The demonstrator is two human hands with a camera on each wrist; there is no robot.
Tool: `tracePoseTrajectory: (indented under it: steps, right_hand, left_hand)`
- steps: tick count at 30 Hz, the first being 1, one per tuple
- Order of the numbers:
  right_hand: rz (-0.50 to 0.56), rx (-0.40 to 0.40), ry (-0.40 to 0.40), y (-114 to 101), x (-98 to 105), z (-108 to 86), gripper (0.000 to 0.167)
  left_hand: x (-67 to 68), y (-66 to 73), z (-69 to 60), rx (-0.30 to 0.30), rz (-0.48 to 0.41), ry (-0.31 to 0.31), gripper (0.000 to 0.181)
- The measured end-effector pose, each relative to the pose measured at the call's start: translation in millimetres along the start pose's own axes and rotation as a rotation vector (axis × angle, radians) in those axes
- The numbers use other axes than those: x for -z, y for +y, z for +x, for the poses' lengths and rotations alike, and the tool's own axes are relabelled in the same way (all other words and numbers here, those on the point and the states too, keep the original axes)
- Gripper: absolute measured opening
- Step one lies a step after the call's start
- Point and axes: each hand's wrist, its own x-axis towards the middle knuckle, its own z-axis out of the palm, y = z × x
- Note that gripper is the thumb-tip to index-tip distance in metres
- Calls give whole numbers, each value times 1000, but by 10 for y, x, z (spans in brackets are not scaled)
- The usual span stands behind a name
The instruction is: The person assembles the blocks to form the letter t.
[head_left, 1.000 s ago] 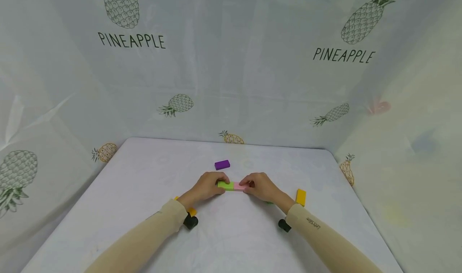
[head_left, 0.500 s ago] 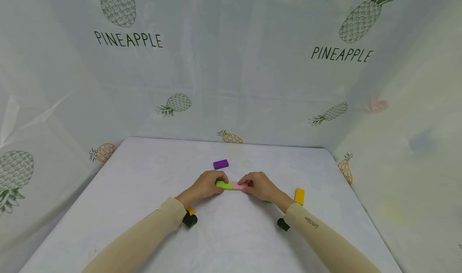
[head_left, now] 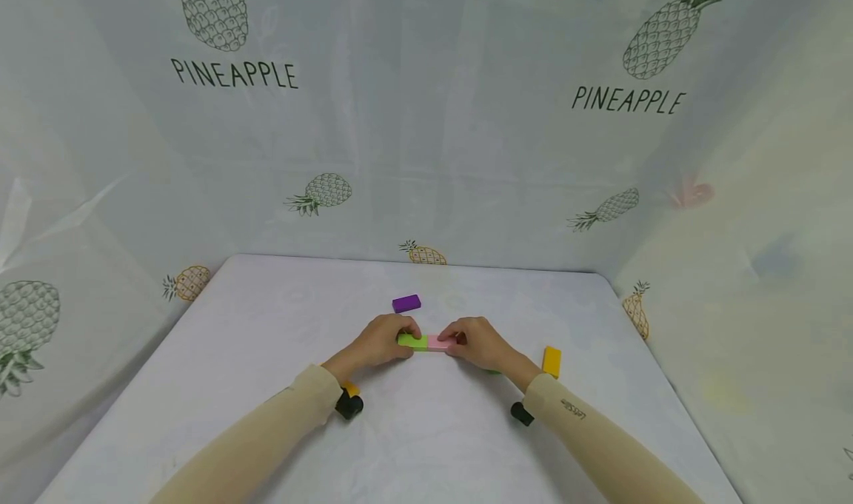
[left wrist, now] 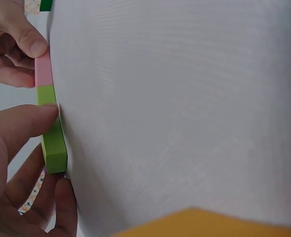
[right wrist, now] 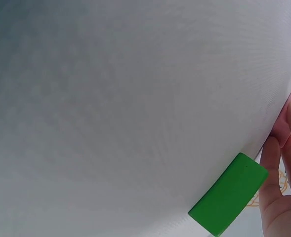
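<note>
A light green block (head_left: 415, 343) and a pink block (head_left: 436, 344) lie end to end on the white table, their ends touching. My left hand (head_left: 385, 337) pinches the light green block between thumb and fingers. In the left wrist view, the thumb lies across the near long side of the light green block (left wrist: 54, 143). My right hand (head_left: 481, 343) pinches the pink block near its right end. The right wrist view shows only part of the pink block (right wrist: 282, 126), the rest being hidden by the fingers or cut off at the frame edge.
Behind the hands lies a purple block (head_left: 406, 303). A yellow block (head_left: 552, 361) is beside the right wrist, and a dark green block (right wrist: 229, 195) sits near the right hand. An orange-yellow block (head_left: 351, 389) is partly covered by the left wrist. Pineapple-print cloth surrounds the table.
Both hands keep their grip on the two blocks, which stay end to end. The whole head view has shifted slightly; nothing else visibly differs.
</note>
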Motion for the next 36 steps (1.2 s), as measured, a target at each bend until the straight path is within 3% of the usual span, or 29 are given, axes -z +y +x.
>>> tracePoseTrajectory:
  steps: [8,16,28,36]
  right_hand:
    - [2,-2,-3,-13,6,-4,20]
    - [-7,-2,1,-32,15,-9,19]
    - [16,-30,-19,-39,16,-15,20]
    - [10,-25,-11,-32,7,-3,19]
  left_hand:
    - [27,12,0,-29,24,-2,27]
    - [128,-19,20,-11,24,4,33]
    - [466,18,115,39,41,44,34]
    - [625,-74,246,8,109,24,35]
